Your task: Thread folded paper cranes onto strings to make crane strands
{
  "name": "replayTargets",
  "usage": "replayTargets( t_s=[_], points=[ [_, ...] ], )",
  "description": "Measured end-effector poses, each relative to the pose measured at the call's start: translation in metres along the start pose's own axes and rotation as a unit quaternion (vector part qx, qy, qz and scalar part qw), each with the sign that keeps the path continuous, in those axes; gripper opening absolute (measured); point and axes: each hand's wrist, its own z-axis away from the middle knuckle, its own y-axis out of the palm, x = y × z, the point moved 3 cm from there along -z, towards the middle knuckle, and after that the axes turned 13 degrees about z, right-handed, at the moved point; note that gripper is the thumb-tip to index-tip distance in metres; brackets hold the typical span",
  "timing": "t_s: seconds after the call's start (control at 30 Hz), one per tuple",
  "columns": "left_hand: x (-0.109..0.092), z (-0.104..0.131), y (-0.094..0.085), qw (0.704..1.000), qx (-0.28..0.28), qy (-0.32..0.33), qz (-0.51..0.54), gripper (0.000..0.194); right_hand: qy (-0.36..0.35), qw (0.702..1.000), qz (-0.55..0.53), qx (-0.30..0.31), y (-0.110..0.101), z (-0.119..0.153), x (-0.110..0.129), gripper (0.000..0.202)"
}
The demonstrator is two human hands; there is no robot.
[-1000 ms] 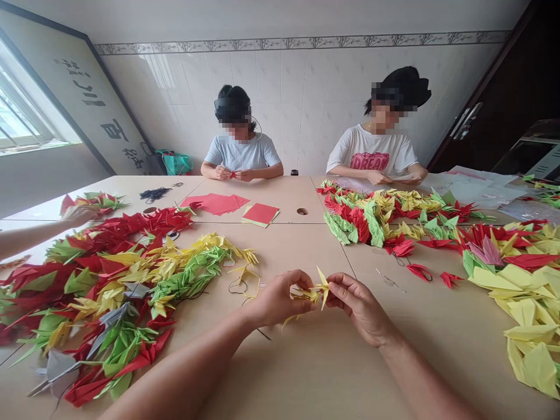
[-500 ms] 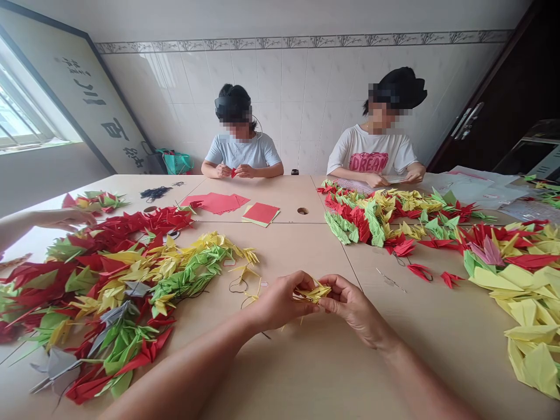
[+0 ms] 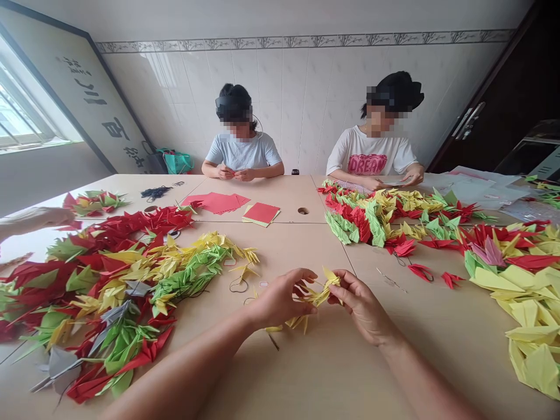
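Observation:
Between my hands is a bunch of yellow folded-paper cranes (image 3: 321,296) above the table. My right hand (image 3: 361,306) pinches one of them at its right end, thumb against fingers. My left hand (image 3: 282,297) curls round the left part of the bunch, its thumb below and fingers above. More yellow cranes (image 3: 297,322) hang or lie beneath my left hand, partly hidden by it. A thin dark stick-like piece (image 3: 274,342) lies by my left wrist. Further off, a yellow crane (image 3: 244,271) with black thread rests on the table.
Piles of strung paper cranes cover the left (image 3: 109,280) and right (image 3: 520,274). Red paper sheets (image 3: 219,203) and a square stack (image 3: 262,212) lie mid-table near a round hole (image 3: 303,210). Two people sit opposite; another person's hand (image 3: 44,217) is at left.
My hands have drawn slightly apart, and the yellow cranes between them are more spread out and visible. At the left, the other person's hand has pulled back leftward.

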Motion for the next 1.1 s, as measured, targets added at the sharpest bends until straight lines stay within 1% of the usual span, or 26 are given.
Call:
replayTargets(
  t_s=[0.17, 0.3, 0.43, 0.53, 0.6, 0.73, 0.93, 1.1],
  points=[
    [0.0002, 0.0010, 0.0021, 1.000, 0.009, 0.006, -0.021, 0.051, 0.002, 0.999, -0.037, 0.016, 0.0009, -0.0007, 0.0002, 0.023],
    [0.0014, 0.0012, 0.0025, 0.999, 0.004, -0.002, -0.037, 0.054, 0.010, 0.999, -0.044, 0.021, 0.0012, -0.0006, -0.0002, 0.026],
    [0.0015, 0.0017, 0.0037, 1.000, 0.014, -0.018, -0.021, 0.054, 0.004, 0.998, -0.053, 0.034, 0.0019, 0.0003, 0.0000, 0.030],
    [0.0019, 0.0021, 0.0044, 1.000, 0.007, -0.026, -0.008, 0.051, 0.001, 0.998, -0.043, 0.041, 0.0035, 0.0017, 0.0004, 0.032],
    [0.0017, 0.0022, 0.0055, 1.000, 0.008, -0.019, 0.007, 0.050, -0.001, 0.998, -0.027, 0.049, 0.0053, 0.0030, 0.0008, 0.037],
    [-0.0001, 0.0019, 0.0088, 0.999, 0.033, 0.013, 0.034, 0.050, -0.004, 0.998, 0.014, 0.064, 0.0089, 0.0054, 0.0007, 0.049],
    [0.0001, 0.0022, 0.0092, 0.999, 0.034, 0.022, 0.006, 0.051, 0.005, 0.998, 0.041, 0.038, 0.0065, 0.0049, -0.0011, 0.047],
    [0.0016, 0.0019, 0.0064, 0.999, 0.013, 0.008, -0.036, 0.051, 0.004, 0.998, 0.057, -0.005, 0.0016, 0.0030, 0.0005, 0.051]
  ],
)
